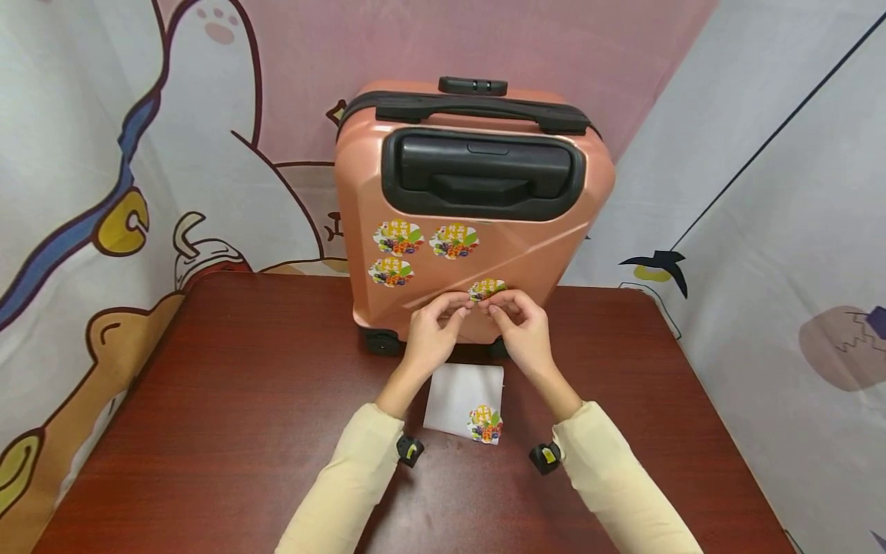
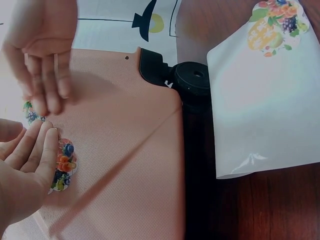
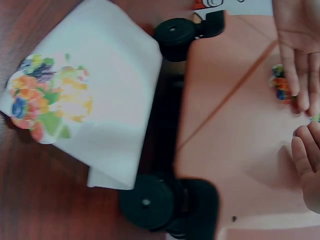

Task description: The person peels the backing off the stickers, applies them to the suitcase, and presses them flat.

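Note:
A salmon-pink suitcase (image 1: 498, 250) stands upright on the table, its front facing me. Low on that front, a fruit sticker (image 1: 487, 288) is pinched between thumb and fingers of both hands: the left hand (image 1: 434, 327) at its left edge, the right hand (image 1: 524, 331) at its right. The fingertips are close over the suitcase surface and hide the sticker's lower part. Three matching stickers show on the suitcase: the upper left sticker (image 1: 398, 238), the upper middle sticker (image 1: 454, 241) and one sticker (image 1: 391, 272) below the first.
Between the forearms, a white backing sheet (image 1: 457, 396) lies on the brown table (image 1: 277, 415), with one fruit sticker (image 1: 485, 424) at its corner. The suitcase has black wheels (image 1: 383, 342) and a recessed black handle (image 1: 484, 173). A cartoon-printed cloth (image 1: 291, 92) hangs behind.

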The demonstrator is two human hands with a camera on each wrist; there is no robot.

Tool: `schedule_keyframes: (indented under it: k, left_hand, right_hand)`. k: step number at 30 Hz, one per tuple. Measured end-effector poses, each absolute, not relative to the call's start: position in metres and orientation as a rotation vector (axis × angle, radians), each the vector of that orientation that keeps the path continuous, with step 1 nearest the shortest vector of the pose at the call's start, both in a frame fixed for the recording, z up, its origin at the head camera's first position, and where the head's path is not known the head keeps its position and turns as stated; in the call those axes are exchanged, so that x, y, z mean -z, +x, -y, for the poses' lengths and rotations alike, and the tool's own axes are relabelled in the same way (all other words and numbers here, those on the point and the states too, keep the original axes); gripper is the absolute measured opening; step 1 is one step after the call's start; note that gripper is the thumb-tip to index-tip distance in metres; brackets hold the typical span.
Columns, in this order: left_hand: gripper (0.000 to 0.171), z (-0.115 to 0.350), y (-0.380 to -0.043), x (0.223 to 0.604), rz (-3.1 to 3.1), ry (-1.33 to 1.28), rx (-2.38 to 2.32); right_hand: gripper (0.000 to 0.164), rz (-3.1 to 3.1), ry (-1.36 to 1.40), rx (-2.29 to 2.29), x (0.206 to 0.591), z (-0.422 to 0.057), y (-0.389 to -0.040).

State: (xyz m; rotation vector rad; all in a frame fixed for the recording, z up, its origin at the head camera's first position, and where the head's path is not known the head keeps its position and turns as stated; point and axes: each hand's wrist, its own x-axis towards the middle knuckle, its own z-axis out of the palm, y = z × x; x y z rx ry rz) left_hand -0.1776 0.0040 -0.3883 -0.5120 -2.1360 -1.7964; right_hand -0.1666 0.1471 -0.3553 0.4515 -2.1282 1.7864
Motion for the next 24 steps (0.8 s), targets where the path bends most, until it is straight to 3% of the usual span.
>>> schedule_keyframes:
  k: [7,18,24]
  left_hand:
    - [0.020,-0.004,-0.176,0.388,2.112,-0.515,1.857]
    - [0.018,-0.003,-0.177,0.387,2.143,-0.527,1.795]
    - [0.018,-0.003,-0.176,0.386,2.149,-0.526,1.798]
  right_hand:
    - [0.009,2.167,0.416,-1.791,0.355,-0.147,-0.165]
    - [0.008,2.040,0.619,-1.746,0.346,-0.147,-0.181]
    - [0.008,2.082,0.522,-1.808,0.355,-0.151,-0.178]
